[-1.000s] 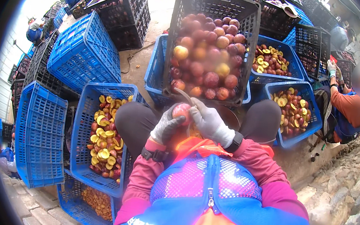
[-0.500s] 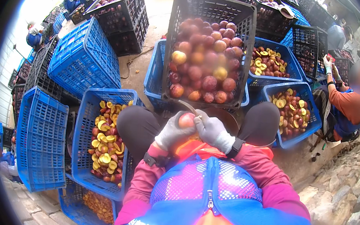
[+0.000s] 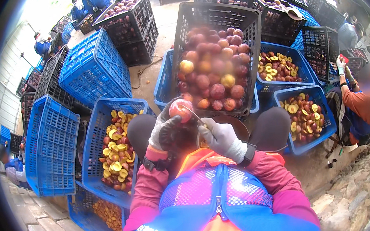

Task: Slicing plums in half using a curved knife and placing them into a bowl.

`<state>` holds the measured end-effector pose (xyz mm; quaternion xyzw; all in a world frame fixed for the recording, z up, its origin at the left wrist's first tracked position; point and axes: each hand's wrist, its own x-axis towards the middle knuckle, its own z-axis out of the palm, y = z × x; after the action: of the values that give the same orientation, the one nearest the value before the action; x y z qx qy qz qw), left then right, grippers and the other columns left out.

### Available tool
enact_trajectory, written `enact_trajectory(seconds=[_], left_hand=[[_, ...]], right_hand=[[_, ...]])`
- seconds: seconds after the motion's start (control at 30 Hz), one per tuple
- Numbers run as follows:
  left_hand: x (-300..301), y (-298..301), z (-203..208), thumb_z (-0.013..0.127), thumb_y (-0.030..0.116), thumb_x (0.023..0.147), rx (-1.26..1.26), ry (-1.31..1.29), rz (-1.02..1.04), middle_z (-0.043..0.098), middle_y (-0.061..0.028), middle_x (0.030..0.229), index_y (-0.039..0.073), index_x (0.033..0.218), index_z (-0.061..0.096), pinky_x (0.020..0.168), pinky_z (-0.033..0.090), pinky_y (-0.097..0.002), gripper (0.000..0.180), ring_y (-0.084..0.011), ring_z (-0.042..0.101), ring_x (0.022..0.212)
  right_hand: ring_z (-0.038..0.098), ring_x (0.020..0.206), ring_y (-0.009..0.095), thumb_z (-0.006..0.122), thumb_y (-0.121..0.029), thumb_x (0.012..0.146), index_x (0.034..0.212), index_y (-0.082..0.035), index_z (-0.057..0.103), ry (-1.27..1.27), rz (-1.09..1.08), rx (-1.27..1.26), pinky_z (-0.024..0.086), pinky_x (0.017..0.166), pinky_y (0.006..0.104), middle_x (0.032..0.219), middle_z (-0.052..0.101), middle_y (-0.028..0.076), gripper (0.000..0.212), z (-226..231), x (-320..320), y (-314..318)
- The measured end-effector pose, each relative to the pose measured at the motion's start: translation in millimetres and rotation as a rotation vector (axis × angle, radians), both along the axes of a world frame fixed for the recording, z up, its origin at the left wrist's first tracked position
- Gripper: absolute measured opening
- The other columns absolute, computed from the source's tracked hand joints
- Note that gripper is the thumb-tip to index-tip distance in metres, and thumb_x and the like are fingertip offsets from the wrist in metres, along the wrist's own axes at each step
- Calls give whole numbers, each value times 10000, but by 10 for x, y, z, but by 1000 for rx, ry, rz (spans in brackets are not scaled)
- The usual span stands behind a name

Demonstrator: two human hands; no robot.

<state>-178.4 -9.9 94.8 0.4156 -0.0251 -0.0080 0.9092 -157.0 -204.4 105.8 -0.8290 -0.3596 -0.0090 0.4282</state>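
My left hand, in a grey-white glove, is raised and closed around a pinkish-red plum. My right hand, gloved too, grips a small knife whose thin blade points left and meets the plum. The knife's handle is mostly hidden in the fist. Just beyond my hands a tilted black crate holds whole plums, partly blurred. By my left knee a blue crate contains cut plums showing yellow flesh.
On the right, two blue crates hold cut plums. A co-worker in orange sits beside them. Upturned blue crates stand at left; a lower blue crate holds small brownish pieces. Rough stones lie at right.
My left hand has moved up and left with the plum, away from my right hand. The knife's blade now reaches across to the plum. The whole view has shifted slightly.
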Motion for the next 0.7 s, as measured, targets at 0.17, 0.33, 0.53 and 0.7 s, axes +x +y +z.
enact_trajectory(seconds=[0.17, 0.33, 0.53, 0.7], left_hand=[[4, -23, -78, 682, 125, 774, 2, 28, -22, 556, -97, 1140, 42, 1276, 426, 876, 465, -324, 569, -199, 556, 1033], [-17, -274, 45, 692, 220, 779, -289, 68, -84, 571, -59, 1096, 60, 1198, 484, 859, 453, -339, 494, -182, 549, 1003], [45, -138, -111, 703, 223, 789, 655, -37, 154, 573, -34, 1032, 47, 1134, 500, 804, 460, -276, 438, -122, 536, 930], [-54, -448, -93, 665, 166, 821, 349, 94, 260, 580, -25, 982, 35, 1058, 537, 766, 460, -254, 300, -111, 547, 875]], right_hand=[[594, 594, 347, 520, -178, 886, 996, -60, 515, -56, -19, -33, 461, 509, 407, 659, 586, 145, 161, -122, 12, -4], [566, 526, 352, 514, -192, 883, 894, -59, 486, -116, -68, -155, 433, 466, 441, 597, 556, 152, 136, -159, 78, 89], [553, 475, 348, 489, -237, 893, 817, -64, 473, -176, -96, -126, 424, 435, 460, 534, 538, 152, 190, -348, 75, 122], [550, 458, 350, 495, -300, 885, 815, -58, 501, -146, -196, -280, 424, 432, 459, 529, 544, 152, 252, -428, 25, 154]])
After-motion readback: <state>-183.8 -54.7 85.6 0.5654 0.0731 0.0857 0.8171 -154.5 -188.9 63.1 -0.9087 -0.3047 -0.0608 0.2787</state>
